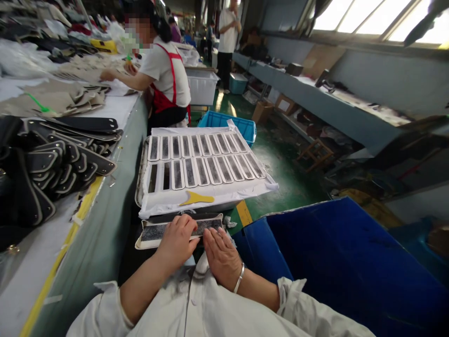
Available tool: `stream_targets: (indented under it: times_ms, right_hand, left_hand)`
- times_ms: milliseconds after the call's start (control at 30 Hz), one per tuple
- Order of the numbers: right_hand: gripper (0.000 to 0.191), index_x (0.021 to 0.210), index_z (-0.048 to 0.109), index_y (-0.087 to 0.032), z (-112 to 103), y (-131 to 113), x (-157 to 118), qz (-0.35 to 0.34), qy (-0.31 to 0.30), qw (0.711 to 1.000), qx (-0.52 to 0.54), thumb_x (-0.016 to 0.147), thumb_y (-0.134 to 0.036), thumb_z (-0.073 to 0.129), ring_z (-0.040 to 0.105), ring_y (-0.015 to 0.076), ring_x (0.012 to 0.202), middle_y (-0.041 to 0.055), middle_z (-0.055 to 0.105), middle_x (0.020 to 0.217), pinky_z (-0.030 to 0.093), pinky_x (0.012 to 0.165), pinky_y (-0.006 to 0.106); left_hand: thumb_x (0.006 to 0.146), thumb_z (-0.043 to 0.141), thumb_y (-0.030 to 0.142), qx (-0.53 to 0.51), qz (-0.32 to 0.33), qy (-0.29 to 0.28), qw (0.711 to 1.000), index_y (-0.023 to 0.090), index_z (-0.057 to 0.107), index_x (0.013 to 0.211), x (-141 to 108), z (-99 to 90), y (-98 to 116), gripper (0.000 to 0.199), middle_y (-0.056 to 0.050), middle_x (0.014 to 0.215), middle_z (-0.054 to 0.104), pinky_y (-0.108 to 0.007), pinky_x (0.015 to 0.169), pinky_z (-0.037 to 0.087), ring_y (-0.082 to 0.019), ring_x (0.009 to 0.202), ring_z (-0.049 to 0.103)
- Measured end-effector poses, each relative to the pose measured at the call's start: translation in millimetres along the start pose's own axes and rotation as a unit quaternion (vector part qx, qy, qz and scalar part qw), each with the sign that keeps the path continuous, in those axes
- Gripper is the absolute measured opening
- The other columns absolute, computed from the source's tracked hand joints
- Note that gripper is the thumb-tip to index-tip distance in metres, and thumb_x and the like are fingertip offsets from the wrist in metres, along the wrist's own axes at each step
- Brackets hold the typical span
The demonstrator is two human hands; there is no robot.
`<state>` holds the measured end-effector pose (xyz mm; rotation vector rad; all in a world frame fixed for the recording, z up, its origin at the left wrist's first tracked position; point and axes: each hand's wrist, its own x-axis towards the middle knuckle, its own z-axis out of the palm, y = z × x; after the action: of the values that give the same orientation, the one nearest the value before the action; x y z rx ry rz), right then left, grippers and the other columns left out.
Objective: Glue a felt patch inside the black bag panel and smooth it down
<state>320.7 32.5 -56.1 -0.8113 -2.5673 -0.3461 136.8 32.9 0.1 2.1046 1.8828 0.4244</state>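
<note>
Nearest, one person in a white long-sleeved garment (196, 304), a silver-coloured bangle (239, 278) on the right wrist. Left hand (177, 236): fingers bent, partly spread, over a long cream-edged piece with a speckled dark-grey face (154, 232), lying crosswise before the person's body; whether they grip it, I cannot tell. Right hand (221, 256): fingers straight and close together, tips at the same piece's near edge; any grip underneath is hidden from me. At the person's right, one large deep-blue open box (336, 257). Just beyond the long piece, one white-covered tray (164, 200), bearing one flat yellow fork-ended tool (197, 198) and two rows of white-bordered, dark-grey oblong pieces (202, 171). To the left, one long worktable with a yellow-edged white top (52, 285), heaped with black, pale-edged leather-like pieces (59, 164). Beyond the tray, one bright-blue plastic crate (242, 125); one seated co-worker in a red apron (171, 77), arms over the worktable. Farther off, one white plastic bin (203, 89) and one standing person in a white top (228, 35).
</note>
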Motion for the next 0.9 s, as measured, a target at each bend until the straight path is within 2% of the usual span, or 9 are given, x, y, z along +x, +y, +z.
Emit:
stream_targets:
  times_ms: [100,200,367,633,767,833,900]
  right_hand:
    - [0.042,0.123,0.051,0.001,2.1,0.0,1.4,-0.014,-0.008,1.000,-0.002,0.084,-0.007,0.039,0.037,0.0301,0.126,0.0200,0.047,0.132,0.035,0.105,0.044]
    - [0.043,0.123,0.050,0.001,5.1,-1.0,4.3,-0.028,-0.011,1.000,-0.003,0.082,-0.007,0.038,0.035,0.0319,0.128,0.0211,0.044,0.134,0.038,0.103,0.044]
    - [0.047,0.127,0.046,0.001,14.3,-6.2,10.4,-0.025,-0.020,0.999,-0.001,0.082,-0.008,0.036,0.032,0.0338,0.130,0.0233,0.040,0.136,0.037,0.103,0.048]
    - [0.045,0.127,0.046,-0.001,26.7,-15.6,26.2,-0.039,-0.020,0.999,0.013,0.083,-0.008,0.037,0.028,0.0328,0.132,0.0214,0.036,0.140,0.035,0.105,0.046]
    - [0.043,0.126,0.047,-0.001,30.5,-20.9,35.7,-0.042,-0.022,0.999,0.022,0.084,-0.010,0.037,0.029,0.0332,0.131,0.0218,0.037,0.139,0.034,0.105,0.046]
    - [0.043,0.126,0.047,-0.002,30.9,-22.9,39.2,-0.040,-0.023,0.999,0.022,0.085,-0.010,0.037,0.029,0.0326,0.131,0.0206,0.038,0.139,0.035,0.105,0.045]
    - [0.042,0.127,0.047,-0.002,30.3,-23.7,41.7,-0.035,-0.025,0.999,0.019,0.087,-0.012,0.036,0.029,0.0316,0.132,0.0201,0.037,0.140,0.035,0.105,0.045]
  left_hand:
    - [0.082,0.056,0.026,-0.006,0.019,-0.005,1.000,0.020,0.056,0.078,-19.0,-9.6,-22.0,0.007,-0.002,0.086,0.056,-0.035,0.076,0.039,-0.021,0.085,0.051]
    - [0.087,0.050,0.027,-0.022,0.027,-0.012,0.999,0.020,0.057,0.073,-30.0,-13.0,-32.8,0.016,-0.001,0.083,0.057,-0.033,0.074,0.038,-0.019,0.084,0.052]
    - [0.085,0.050,0.021,0.020,-0.016,0.023,0.999,0.019,0.054,0.070,-28.6,-9.6,-22.4,0.015,-0.002,0.080,0.058,-0.033,0.071,0.038,-0.020,0.082,0.052]
    - [0.083,0.046,0.017,0.068,-0.053,0.029,0.996,0.018,0.054,0.074,-22.2,-5.9,-14.4,0.013,-0.006,0.084,0.058,-0.038,0.071,0.039,-0.024,0.085,0.052]
    - [0.083,0.046,0.016,0.058,-0.060,0.016,0.996,0.018,0.056,0.075,-18.0,-5.5,-17.7,0.014,-0.007,0.084,0.058,-0.039,0.073,0.040,-0.025,0.086,0.051]
    - [0.083,0.048,0.017,0.023,-0.054,0.003,0.998,0.017,0.056,0.074,-19.7,-9.3,-24.2,0.013,-0.006,0.083,0.057,-0.037,0.074,0.041,-0.023,0.085,0.051]
    - [0.081,0.054,0.018,-0.032,-0.034,-0.002,0.999,0.018,0.057,0.082,-25.8,-16.1,-35.1,0.003,-0.005,0.089,0.058,-0.035,0.077,0.041,-0.021,0.087,0.051]
